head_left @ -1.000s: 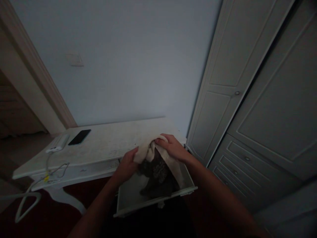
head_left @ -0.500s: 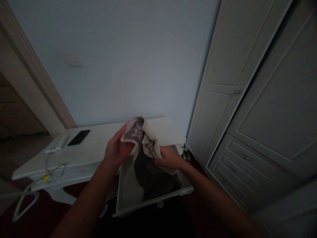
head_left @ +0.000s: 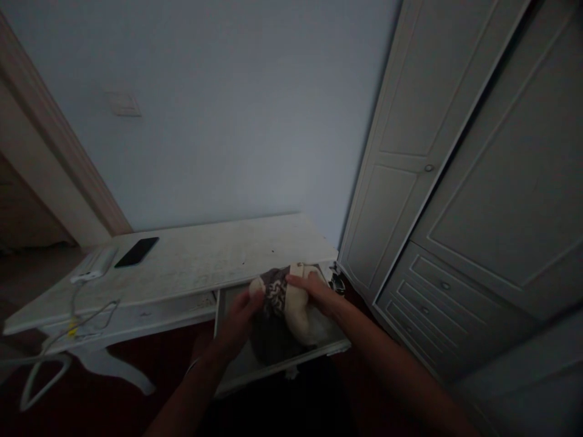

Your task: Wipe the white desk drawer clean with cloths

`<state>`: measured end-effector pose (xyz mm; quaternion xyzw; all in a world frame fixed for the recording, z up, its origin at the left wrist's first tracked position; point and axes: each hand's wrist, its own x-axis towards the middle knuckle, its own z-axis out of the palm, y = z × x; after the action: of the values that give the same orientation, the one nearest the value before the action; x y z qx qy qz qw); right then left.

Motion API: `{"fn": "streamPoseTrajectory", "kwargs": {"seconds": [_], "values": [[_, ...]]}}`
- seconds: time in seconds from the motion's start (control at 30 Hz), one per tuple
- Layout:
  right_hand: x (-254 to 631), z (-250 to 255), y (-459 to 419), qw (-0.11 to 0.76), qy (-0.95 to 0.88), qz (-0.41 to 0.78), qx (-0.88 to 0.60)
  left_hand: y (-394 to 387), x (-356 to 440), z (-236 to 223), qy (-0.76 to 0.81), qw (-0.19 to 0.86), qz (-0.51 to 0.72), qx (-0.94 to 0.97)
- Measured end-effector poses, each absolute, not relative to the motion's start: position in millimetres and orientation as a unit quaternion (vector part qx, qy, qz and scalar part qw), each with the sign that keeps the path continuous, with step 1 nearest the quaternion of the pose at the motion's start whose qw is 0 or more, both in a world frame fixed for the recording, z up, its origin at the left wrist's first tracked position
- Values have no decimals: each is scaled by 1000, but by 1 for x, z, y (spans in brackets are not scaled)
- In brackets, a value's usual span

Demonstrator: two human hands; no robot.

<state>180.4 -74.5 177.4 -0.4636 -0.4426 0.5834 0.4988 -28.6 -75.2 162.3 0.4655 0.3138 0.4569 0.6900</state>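
Both hands are at a cream and grey patterned sock (head_left: 276, 297), held over a pulled-out drawer (head_left: 243, 364). My left hand (head_left: 239, 315) pinches its cream tip at the left. At the right my right hand (head_left: 314, 288) grips its cream part, thumb on top, and a rounded cream section hangs below the fingers. Beneath it a dark grey cloth (head_left: 268, 340) lies in the drawer; whether it is joined to the sock I cannot tell.
The drawer belongs to a white table (head_left: 204, 258) against the wall. A phone (head_left: 136, 252) and a white power strip (head_left: 95, 264) with a cable (head_left: 75, 303) lie at its left. A white wardrobe (head_left: 401, 182) stands on the right.
Both hands have come down nearer the drawer. The sock, raised and loosely bunched before, is now stretched sideways between them, its cream part showing more. The view has shifted slightly.
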Motion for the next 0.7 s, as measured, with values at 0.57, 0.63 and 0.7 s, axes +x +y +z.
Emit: {"fn": "streamPoseTrajectory", "kwargs": {"seconds": [0.57, 0.63, 0.7], "values": [[182, 161, -90, 471, -598, 383, -524, -65, -42, 208, 287, 695, 518, 408], [196, 162, -83, 493, -563, 442, -495, -55, -53, 217, 307, 665, 543, 410], [213, 170, -80, 517, -527, 479, -475, -44, -70, 226, 366, 609, 547, 443]]}}
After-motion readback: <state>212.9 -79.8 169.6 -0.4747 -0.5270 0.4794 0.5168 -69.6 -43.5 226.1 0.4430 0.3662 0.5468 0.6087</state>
